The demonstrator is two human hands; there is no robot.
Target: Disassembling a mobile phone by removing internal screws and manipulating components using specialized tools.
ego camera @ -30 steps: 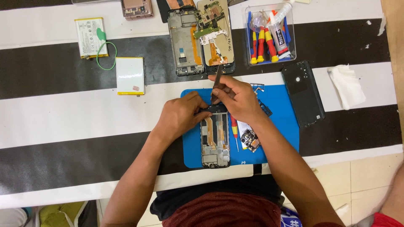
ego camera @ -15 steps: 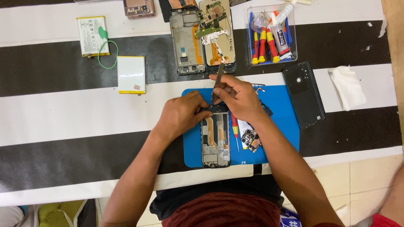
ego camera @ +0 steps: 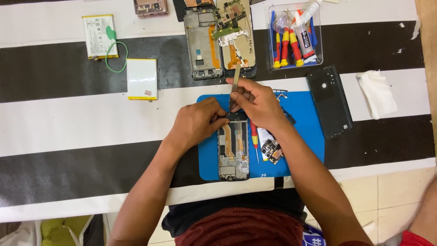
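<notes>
An opened phone frame (ego camera: 233, 152) lies on a blue work mat (ego camera: 305, 132) at the table's near edge. My left hand (ego camera: 196, 122) rests on the frame's top left corner and holds it down. My right hand (ego camera: 256, 101) grips metal tweezers (ego camera: 236, 82), whose tips point down at the top of the frame. A red-handled screwdriver (ego camera: 254, 139) and a small circuit board (ego camera: 271, 150) lie on the mat just right of the frame.
Two more opened phones (ego camera: 221, 38) lie beyond the mat. A clear tray (ego camera: 296, 36) with screwdrivers and a glue bottle stands at the back right. A black back cover (ego camera: 328, 101), a white tissue (ego camera: 377, 93) and two batteries (ego camera: 142, 78) lie around.
Both hands stay at the top of the frame. The tweezers have shifted only slightly.
</notes>
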